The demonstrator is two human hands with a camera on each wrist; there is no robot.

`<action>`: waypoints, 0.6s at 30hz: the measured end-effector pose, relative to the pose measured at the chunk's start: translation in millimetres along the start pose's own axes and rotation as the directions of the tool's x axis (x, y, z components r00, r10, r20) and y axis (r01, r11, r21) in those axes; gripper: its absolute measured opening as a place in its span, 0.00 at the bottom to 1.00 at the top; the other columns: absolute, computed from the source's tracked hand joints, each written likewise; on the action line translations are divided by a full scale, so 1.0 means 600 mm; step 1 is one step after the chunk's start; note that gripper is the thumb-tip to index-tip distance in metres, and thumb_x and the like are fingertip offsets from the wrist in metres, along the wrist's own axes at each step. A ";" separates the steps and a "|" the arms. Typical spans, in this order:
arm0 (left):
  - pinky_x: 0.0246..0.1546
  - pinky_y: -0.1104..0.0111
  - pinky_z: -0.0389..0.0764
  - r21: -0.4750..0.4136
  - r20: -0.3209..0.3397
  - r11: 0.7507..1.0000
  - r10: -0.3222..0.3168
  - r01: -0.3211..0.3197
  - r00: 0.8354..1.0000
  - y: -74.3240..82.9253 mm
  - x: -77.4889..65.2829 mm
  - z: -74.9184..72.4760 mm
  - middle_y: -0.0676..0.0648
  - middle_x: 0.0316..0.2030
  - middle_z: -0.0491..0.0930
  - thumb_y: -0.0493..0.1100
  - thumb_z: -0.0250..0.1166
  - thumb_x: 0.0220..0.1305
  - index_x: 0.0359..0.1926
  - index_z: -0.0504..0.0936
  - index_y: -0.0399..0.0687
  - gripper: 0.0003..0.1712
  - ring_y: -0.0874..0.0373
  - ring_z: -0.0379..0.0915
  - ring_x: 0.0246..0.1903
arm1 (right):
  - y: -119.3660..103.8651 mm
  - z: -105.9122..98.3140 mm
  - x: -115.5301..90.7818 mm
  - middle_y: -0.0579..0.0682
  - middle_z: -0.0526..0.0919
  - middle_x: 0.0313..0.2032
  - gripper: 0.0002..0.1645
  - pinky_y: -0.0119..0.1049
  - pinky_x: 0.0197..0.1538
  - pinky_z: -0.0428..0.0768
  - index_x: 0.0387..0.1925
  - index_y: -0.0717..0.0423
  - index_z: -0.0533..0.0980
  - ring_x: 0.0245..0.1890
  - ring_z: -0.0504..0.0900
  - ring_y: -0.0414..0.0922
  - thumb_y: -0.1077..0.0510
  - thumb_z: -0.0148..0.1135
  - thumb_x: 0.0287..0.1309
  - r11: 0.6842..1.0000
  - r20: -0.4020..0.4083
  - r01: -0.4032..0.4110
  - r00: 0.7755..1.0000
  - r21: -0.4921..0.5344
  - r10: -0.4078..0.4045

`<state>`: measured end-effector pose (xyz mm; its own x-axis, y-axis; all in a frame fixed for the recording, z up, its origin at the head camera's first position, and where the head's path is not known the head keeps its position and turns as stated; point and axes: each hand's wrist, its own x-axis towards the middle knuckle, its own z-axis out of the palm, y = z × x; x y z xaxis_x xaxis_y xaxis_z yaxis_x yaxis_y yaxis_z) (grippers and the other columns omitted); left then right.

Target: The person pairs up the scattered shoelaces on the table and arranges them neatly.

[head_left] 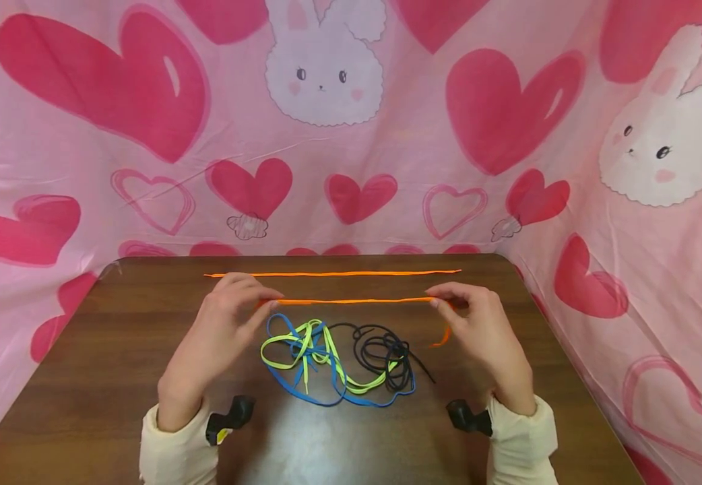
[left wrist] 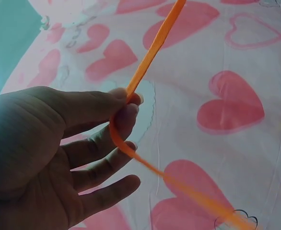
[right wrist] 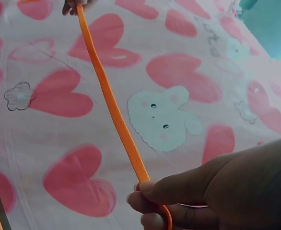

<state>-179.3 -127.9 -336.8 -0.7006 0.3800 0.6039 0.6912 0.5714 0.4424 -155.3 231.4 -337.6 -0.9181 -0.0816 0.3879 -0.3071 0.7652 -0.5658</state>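
An orange flat shoelace (head_left: 354, 301) is stretched between my two hands across the middle of the table. My left hand (head_left: 220, 327) pinches it between thumb and forefinger, and in the left wrist view a loose length (left wrist: 147, 165) trails below the pinch. With thumb and fingertips my right hand (head_left: 484, 323) pinches the other side, and a short orange tail (head_left: 446, 333) hangs beneath that hand. Behind the held lace, a second orange shoelace (head_left: 351, 273) lies straight along the table's far side. Nearer me is a tangle of a yellow-green lace (head_left: 341, 370), a blue lace (head_left: 290, 391) and a black cord (head_left: 381, 343).
The dark brown wooden table (head_left: 339, 444) spans the space below my hands. A pink cloth (head_left: 399, 135) with hearts and rabbits hangs behind it and along the sides. Black wrist cameras (head_left: 469, 416) sit at both cream sleeves (head_left: 523, 431).
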 end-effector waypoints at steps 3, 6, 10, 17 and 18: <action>0.44 0.63 0.69 0.015 -0.019 1.000 -0.003 0.003 1.000 -0.007 0.000 -0.002 0.53 0.33 0.81 0.33 0.70 0.50 0.37 0.85 0.44 0.11 0.56 0.70 0.43 | 0.006 -0.004 0.002 0.44 0.85 0.32 0.08 0.37 0.37 0.78 0.37 0.52 0.83 0.31 0.79 0.40 0.63 0.66 0.52 1.000 -0.024 -0.002 1.000 -0.010 0.002; 0.44 0.62 0.70 0.026 -0.043 1.000 -0.007 0.008 0.999 -0.015 -0.001 -0.005 0.51 0.34 0.81 0.29 0.68 0.49 0.38 0.84 0.43 0.13 0.55 0.71 0.43 | 0.011 -0.006 0.002 0.46 0.85 0.33 0.09 0.38 0.37 0.79 0.37 0.54 0.83 0.31 0.79 0.41 0.64 0.67 0.51 1.000 -0.040 -0.001 0.999 -0.020 0.001; 0.43 0.61 0.70 0.047 -0.058 0.998 -0.029 0.031 0.998 -0.026 -0.004 -0.008 0.49 0.34 0.81 0.27 0.68 0.48 0.38 0.84 0.42 0.14 0.54 0.71 0.43 | 0.019 -0.010 0.002 0.47 0.86 0.33 0.09 0.32 0.37 0.78 0.37 0.55 0.83 0.31 0.80 0.41 0.65 0.67 0.51 1.000 -0.055 -0.002 0.998 -0.030 0.000; 0.41 0.60 0.70 0.064 -0.071 0.994 -0.090 0.094 0.993 -0.041 -0.009 -0.014 0.48 0.31 0.81 0.30 0.70 0.48 0.38 0.84 0.41 0.13 0.53 0.69 0.42 | 0.033 -0.016 0.005 0.47 0.85 0.29 0.07 0.33 0.35 0.79 0.34 0.55 0.84 0.28 0.80 0.42 0.63 0.68 0.50 0.999 -0.091 -0.031 0.995 -0.035 0.028; 0.41 0.61 0.69 0.069 -0.076 0.993 -0.094 0.100 0.993 -0.043 -0.011 -0.015 0.48 0.31 0.80 0.30 0.70 0.48 0.38 0.84 0.41 0.13 0.54 0.69 0.41 | 0.035 -0.016 0.005 0.47 0.85 0.28 0.06 0.33 0.34 0.79 0.34 0.55 0.84 0.27 0.80 0.41 0.63 0.68 0.50 0.999 -0.095 -0.039 0.995 -0.034 0.035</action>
<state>-190.7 -151.8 -346.1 -0.7470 0.2678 0.6084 0.6042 0.6553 0.4534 -162.2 253.2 -340.9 -0.9004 0.0066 0.4350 -0.2625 0.7892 -0.5553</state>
